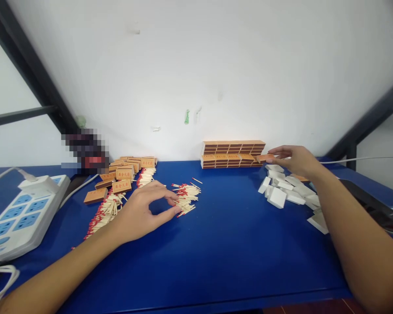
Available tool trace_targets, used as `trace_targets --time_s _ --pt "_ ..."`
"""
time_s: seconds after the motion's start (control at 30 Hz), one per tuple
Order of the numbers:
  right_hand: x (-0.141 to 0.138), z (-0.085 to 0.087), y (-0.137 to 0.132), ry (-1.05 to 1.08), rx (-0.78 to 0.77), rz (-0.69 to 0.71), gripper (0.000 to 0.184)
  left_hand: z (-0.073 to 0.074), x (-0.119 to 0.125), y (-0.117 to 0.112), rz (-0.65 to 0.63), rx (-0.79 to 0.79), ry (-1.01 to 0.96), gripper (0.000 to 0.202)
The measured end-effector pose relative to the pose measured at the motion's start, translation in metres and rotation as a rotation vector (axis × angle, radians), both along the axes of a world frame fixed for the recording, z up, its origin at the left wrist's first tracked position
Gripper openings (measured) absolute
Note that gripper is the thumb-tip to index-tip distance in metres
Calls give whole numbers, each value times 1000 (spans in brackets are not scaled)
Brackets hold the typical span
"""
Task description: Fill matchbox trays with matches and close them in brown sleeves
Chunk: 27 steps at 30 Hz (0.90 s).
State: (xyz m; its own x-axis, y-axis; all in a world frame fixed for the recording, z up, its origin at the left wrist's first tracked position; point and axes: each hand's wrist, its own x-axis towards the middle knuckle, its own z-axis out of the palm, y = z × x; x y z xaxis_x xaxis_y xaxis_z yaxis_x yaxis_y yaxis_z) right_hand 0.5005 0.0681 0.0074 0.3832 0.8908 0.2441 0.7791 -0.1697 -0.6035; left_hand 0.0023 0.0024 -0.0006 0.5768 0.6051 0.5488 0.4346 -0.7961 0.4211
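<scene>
- Straight ahead, a white wall [216,65] rises along the far side of the setup and bounds reach in that direction.
- The blue tabletop [222,244] runs from that wall to a near edge along the bottom of the view; its widest bare stretch lies between the loose matches and the white boxes, reaching forward to the near edge.
- Dark metal bars, left bar [29,56] and right bar [373,113], slant down at both sides, narrowing the far corners.
- A power strip [19,222] takes up the left side, with a white adapter [41,190] plugged in and a cable trailing beside it.
- A black object [376,205] lies beyond the right forearm.
- The matchbox stack [234,148] stands against the wall, its front row lower than the back.
- A jumble of white boxes [277,197] crowds the space just below the right hand [298,159].
- Orange matchboxes [122,174] and a match heap [105,211] fill the area beyond the left forearm.
- The left hand [144,209] is at the loose matches [186,198], thumb and fingers curved; whether they pinch any, I cannot tell.
- Smallest, one matchbox [264,158] is gripped in the right fingertips, by the front row's right end.
</scene>
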Motion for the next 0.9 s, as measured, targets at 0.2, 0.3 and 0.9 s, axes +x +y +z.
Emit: trace_targets --time_s 0.2,0.3,0.9 --pt "-2 -15 14 -13 46 38 33 -2 0 8 98 -31 15 12" --pt "0 -21 20 -34 60 73 28 3 9 14 189 18 42 20" --pt "-32 -22 18 -302 -76 -65 62 30 148 111 691 -138 565 68"
